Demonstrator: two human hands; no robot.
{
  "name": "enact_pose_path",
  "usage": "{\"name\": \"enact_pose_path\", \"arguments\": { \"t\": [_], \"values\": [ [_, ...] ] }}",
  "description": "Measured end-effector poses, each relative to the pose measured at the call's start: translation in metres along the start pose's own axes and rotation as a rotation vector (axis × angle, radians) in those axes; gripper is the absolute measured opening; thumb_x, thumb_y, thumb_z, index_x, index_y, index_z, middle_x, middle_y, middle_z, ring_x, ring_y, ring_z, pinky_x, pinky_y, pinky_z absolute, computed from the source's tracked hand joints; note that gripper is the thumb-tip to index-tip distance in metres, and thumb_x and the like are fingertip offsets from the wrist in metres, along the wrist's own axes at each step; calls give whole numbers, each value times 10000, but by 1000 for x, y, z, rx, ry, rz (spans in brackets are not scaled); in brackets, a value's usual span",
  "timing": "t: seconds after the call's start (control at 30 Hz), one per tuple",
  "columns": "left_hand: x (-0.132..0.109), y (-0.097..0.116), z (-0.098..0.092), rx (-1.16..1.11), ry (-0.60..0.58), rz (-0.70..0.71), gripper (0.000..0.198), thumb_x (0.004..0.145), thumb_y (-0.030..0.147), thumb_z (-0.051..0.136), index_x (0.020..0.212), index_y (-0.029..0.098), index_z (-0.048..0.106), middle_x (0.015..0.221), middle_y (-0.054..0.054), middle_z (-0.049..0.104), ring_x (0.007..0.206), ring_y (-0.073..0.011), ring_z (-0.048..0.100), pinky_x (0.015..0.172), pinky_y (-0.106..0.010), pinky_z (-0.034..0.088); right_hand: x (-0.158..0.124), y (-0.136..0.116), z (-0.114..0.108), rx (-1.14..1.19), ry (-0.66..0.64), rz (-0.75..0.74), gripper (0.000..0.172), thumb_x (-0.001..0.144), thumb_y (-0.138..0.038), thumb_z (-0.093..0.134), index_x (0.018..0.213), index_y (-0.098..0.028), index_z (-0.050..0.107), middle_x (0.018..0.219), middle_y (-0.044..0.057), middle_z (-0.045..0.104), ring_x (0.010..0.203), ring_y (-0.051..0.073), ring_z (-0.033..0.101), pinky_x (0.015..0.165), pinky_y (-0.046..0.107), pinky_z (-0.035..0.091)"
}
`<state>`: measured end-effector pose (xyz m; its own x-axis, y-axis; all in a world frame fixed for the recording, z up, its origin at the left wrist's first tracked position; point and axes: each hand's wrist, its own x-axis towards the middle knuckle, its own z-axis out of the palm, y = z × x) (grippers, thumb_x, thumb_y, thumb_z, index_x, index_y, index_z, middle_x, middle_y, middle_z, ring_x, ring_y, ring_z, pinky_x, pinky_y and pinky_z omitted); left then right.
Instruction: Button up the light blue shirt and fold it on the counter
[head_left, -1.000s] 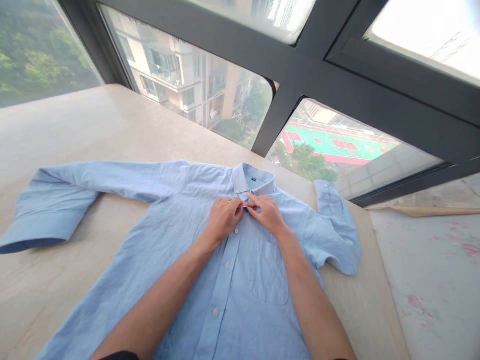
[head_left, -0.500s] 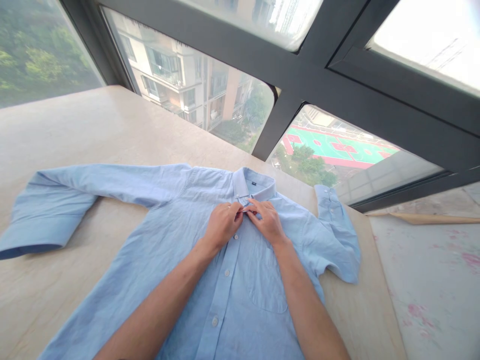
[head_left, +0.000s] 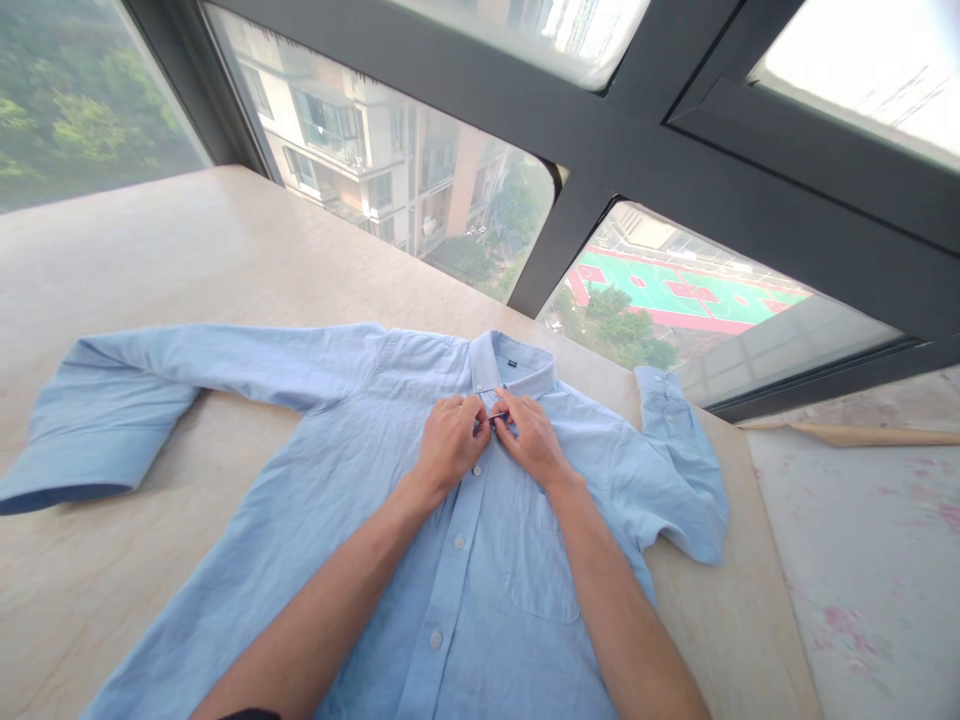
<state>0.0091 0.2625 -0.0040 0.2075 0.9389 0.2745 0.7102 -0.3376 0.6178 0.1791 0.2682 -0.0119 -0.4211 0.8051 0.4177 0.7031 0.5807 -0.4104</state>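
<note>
A light blue long-sleeved shirt (head_left: 360,530) lies front up, its collar (head_left: 536,368) toward the window. Just below the collar, my left hand (head_left: 451,440) pinches the edge of the front placket. My right hand (head_left: 531,435) faces it, thumb and fingers closed on the same stretch of cloth, which is lifted a little between the fingertips. Whatever button or buttonhole is there is hidden by my fingers. Farther down the placket, white buttons (head_left: 460,542) show. A chest pocket (head_left: 541,570) lies beneath my right forearm.
The shirt rests on a pale stone-like ledge (head_left: 150,260). Dark window frames (head_left: 585,130) rise beyond it, with buildings and a sports court outside. At the right lies a pale floral-patterned surface (head_left: 862,560). One sleeve (head_left: 112,430) stretches left; the other (head_left: 679,470) is folded at the right.
My fingers have shifted slightly at the placket, and the pinched edge of cloth sits at a different angle. Both hands stay in nearly the same place; the view has moved a little.
</note>
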Motion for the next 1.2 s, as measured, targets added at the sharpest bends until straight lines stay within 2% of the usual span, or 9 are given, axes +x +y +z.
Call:
{"name": "enact_pose_path", "arguments": {
  "t": [0.17,0.5,0.8,0.93,1.0,1.1,1.2],
  "values": [
    [2,0,0,-144,15,-80,100,792,148,596,788,212,520,792,-2,651,802,-186,601,773,-317,426,0,1,4,74,-2,55,546,933,-154,468,1465,-207,354,1026,77,685,942,254,595,908,452,485],
    [5,-2,-1,-321,20,-110,118,769,162,623,765,210,515,760,11,649,754,-162,613,743,-296,460,-1,9,8,201,38,102,484,943,-160,459,1417,-257,438,981,53,680,980,238,601,949,436,475],
    [5,0,0,-329,-4,-91,105,785,174,624,773,209,526,762,8,654,749,-160,619,736,-294,471,4,7,9,165,24,155,372,977,-216,420,1338,-218,513,937,69,669,976,244,605,949,440,472],
    [5,-2,0,-312,3,-83,90,787,159,619,803,207,546,784,0,667,768,-165,631,744,-297,476,5,2,5,190,75,107,346,975,-245,473,1317,-237,523,964,61,656,892,217,604,912,412,491],
    [5,-3,0,-306,13,-86,97,780,147,621,816,205,552,793,-2,671,780,-167,636,744,-296,479,4,0,1,198,142,91,280,951,-258,537,1228,-239,575,983,59,638,806,190,593,855,378,509],
    [5,-4,0,-281,11,-74,120,771,127,625,854,198,576,810,-7,682,800,-175,637,761,-307,480,3,-1,-7,163,209,75,67,916,-258,599,955,-228,646,857,37,617,699,166,551,731,328,506],
    [5,-4,-1,-210,2,-46,184,771,103,617,929,196,615,816,-8,693,824,-191,622,799,-330,471,2,0,-12,159,93,37,97,916,-224,585,844,-223,649,800,32,625,691,161,554,672,299,485]
  ]
}}
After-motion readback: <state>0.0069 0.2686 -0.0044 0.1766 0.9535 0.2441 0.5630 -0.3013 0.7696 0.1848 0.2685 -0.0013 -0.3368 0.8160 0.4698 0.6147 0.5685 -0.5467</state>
